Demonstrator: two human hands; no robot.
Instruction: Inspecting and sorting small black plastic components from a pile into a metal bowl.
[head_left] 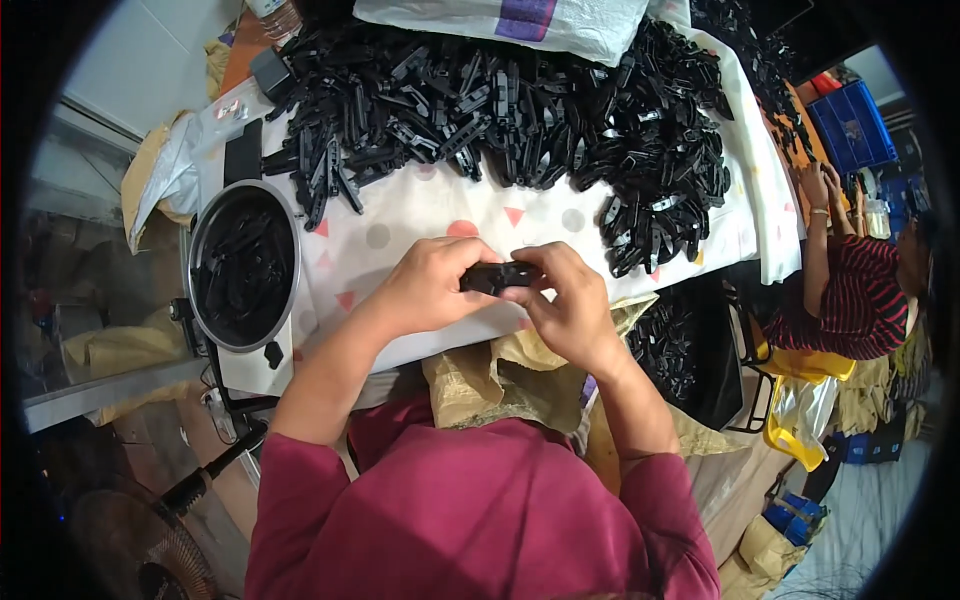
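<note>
Between my two hands, just above the near edge of the table, is a small black plastic part [492,278]. My left hand [432,283] grips its left end, thumb and fingers closed. The fingers of my right hand [565,300] pinch its right end. Exactly what kind of part it is cannot be made out. Beyond my hands lies a wide heap of long black plastic pieces [430,100]. To its right is a pile of shinier, rounder black pieces [655,160].
A round metal basin [297,262] with black parts stands at the left. A white sack [580,30] rests on the far heap. Below the table's right side is a dark container of black parts [665,345]. A co-worker in a striped top [850,295] works at the right. A fan [140,540] stands lower left.
</note>
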